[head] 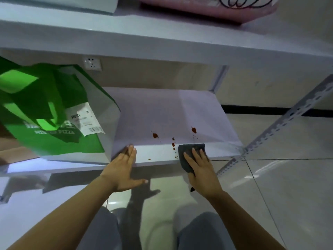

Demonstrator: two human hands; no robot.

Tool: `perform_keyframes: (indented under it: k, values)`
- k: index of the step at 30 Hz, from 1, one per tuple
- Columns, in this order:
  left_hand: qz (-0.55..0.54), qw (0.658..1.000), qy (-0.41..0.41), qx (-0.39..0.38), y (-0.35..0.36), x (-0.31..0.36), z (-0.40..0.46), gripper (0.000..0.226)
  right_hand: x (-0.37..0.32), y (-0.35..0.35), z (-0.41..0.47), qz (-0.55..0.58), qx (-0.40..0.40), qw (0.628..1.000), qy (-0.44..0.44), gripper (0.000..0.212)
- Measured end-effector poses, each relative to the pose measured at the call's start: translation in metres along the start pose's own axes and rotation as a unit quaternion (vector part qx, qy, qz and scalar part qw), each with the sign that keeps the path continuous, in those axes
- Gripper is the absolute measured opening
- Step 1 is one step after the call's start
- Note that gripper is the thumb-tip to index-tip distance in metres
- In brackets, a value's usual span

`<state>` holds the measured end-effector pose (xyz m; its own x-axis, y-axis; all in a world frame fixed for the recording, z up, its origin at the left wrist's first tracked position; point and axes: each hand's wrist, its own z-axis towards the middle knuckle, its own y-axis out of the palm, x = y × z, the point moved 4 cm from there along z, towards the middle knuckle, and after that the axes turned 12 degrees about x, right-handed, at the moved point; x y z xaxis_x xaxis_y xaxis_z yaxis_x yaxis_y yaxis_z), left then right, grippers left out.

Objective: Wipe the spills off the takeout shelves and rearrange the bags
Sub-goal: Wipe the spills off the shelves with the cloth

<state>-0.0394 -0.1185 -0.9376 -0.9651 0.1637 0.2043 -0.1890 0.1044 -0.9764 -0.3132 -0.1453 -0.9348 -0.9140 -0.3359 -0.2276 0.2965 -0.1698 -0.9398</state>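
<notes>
Shelving is taken as the landmark: on the lower shelf (162, 109), at its left end, a green pizza bag (54, 112) is stood, tilted, its contents hidden. The left hand (124, 166) is laid flat, fingers straight, on the shelf's front edge, probably for support. Right of it, brown spills (173, 141) are left unwiped. A dark cloth (187, 156) is pressed against the edge by the right hand (200, 168), fingers spread over it.

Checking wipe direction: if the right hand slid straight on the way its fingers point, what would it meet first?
Probably the reddish-brown spill further back on the lower shelf; the right hand, pressing the grey cloth, points roughly toward it, though the exact line is unclear.
</notes>
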Motion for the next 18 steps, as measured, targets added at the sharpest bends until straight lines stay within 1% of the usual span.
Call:
perform_keyframes:
  k: [2, 5, 7, 9, 11, 14, 16, 18]
  values:
    - [0.010, 1.000, 0.017, -0.001, 0.001, -0.006, 0.001, 0.134, 0.017, -0.003, 0.004, -0.010, -0.008, 1.000, 0.000, 0.060]
    - [0.029, 0.999, 0.026, 0.012, 0.005, -0.006, 0.002, 0.124, 0.034, -0.004, 0.013, -0.012, 0.003, 0.998, 0.067, 0.065]
    - [0.023, 0.999, 0.026, 0.020, 0.007, -0.004, 0.001, 0.121, 0.026, -0.001, 0.019, -0.023, 0.023, 0.996, 0.088, 0.066]
    - [0.007, 0.999, 0.033, 0.020, 0.007, -0.005, 0.001, 0.120, 0.008, 0.006, 0.024, -0.034, 0.016, 0.995, 0.097, 0.065]
    - [-0.004, 0.999, 0.037, 0.024, 0.007, -0.008, 0.001, 0.119, -0.018, 0.014, 0.028, -0.027, 0.008, 0.996, 0.082, 0.066]
    - [0.004, 0.999, 0.040, 0.029, 0.009, -0.008, 0.001, 0.118, -0.055, 0.022, 0.029, -0.003, -0.007, 0.999, 0.036, 0.068]
    - [0.004, 0.999, 0.040, 0.025, 0.007, -0.008, 0.001, 0.117, -0.060, 0.027, 0.028, 0.004, -0.032, 0.999, -0.008, 0.067]
    - [0.010, 0.999, 0.045, 0.020, 0.004, -0.010, 0.000, 0.115, -0.044, 0.024, 0.026, 0.001, -0.042, 0.998, -0.049, 0.068]
